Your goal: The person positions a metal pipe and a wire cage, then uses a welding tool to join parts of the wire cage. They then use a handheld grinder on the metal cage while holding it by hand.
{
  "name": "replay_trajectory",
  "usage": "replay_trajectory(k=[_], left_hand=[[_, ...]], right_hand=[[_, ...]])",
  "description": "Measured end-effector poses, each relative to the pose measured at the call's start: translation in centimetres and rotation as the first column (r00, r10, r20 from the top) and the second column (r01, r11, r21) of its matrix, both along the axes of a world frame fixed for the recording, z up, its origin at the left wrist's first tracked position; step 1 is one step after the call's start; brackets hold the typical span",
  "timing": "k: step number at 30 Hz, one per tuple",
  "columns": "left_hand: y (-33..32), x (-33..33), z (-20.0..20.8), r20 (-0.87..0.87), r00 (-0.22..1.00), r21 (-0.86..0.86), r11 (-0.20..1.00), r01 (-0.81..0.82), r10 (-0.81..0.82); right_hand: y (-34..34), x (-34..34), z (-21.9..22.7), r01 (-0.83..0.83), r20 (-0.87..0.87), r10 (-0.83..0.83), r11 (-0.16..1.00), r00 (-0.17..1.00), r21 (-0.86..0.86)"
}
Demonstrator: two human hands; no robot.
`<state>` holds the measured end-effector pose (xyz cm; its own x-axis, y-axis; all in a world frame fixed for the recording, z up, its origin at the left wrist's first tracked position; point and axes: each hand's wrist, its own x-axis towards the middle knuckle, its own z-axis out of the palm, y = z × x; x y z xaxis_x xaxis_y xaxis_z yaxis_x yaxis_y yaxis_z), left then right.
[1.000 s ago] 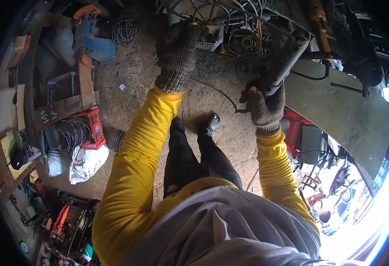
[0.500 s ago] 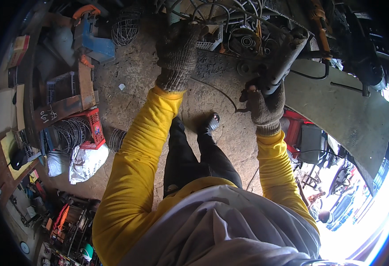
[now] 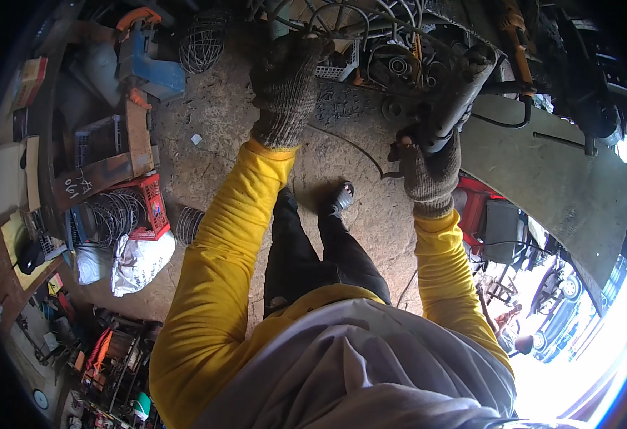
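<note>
Both my hands wear knitted brown-grey gloves below yellow sleeves. At the top middle, my left hand point(image 3: 288, 79) is closed at the edge of a bundle of bent metal rods point(image 3: 370, 21); its fingertips are partly hidden. To the right, my right hand point(image 3: 431, 168) wraps around the lower end of a grey, cylindrical metal-bodied tool point(image 3: 463, 93). That tool tilts up and away to the right, and its exact kind is unclear. A dark cable point(image 3: 352, 146) runs over the floor toward my right hand.
A grey sheet-topped surface point(image 3: 556, 186) reaches out at right, with an orange tool point(image 3: 515, 36) beyond it. White basket point(image 3: 342, 68) and round metal parts lie ahead. On the left stand a blue machine point(image 3: 149, 68), a red crate point(image 3: 155, 207), wire coils point(image 3: 202, 46) and a white sack point(image 3: 138, 264).
My hands and the grey tool have hardly moved. In the bright area at the lower right, a vehicle's wheels show more plainly, and a person there has shifted slightly.
</note>
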<state>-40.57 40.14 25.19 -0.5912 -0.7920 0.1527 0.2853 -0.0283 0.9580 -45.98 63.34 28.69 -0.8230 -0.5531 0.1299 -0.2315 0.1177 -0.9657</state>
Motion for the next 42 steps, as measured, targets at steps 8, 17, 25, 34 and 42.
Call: replay_trajectory(k=[8,17,25,34,42], left_hand=[[0.4,0.0,0.5,0.046,0.998,0.084,0.996,-0.037,0.033],[-0.2,0.4,-1.6,0.198,0.975,-0.269,0.962,-0.048,0.104],[-0.4,0.1,-3.4,0.111,0.992,-0.217,0.975,-0.038,0.063],[0.0,0.1,-1.7,-0.043,0.999,0.132,0.991,0.03,-0.024],[0.2,0.0,-0.8,-0.116,0.993,0.147,0.988,0.047,-0.03]], right_hand=[[-0.1,0.0,0.4,0.022,-0.049,-0.019,0.998,0.999,0.05],[-1.7,-2.2,4.6,0.33,-0.017,-0.331,0.942,0.943,-0.055],[-1.3,-8.3,6.2,0.47,-0.248,-0.403,0.806,0.881,0.361],[-3.2,-9.9,7.3,0.46,-0.455,-0.205,0.681,0.867,0.57],[-3.4,-11.1,7.6,0.431,-0.447,-0.153,0.649,0.881,0.627]])
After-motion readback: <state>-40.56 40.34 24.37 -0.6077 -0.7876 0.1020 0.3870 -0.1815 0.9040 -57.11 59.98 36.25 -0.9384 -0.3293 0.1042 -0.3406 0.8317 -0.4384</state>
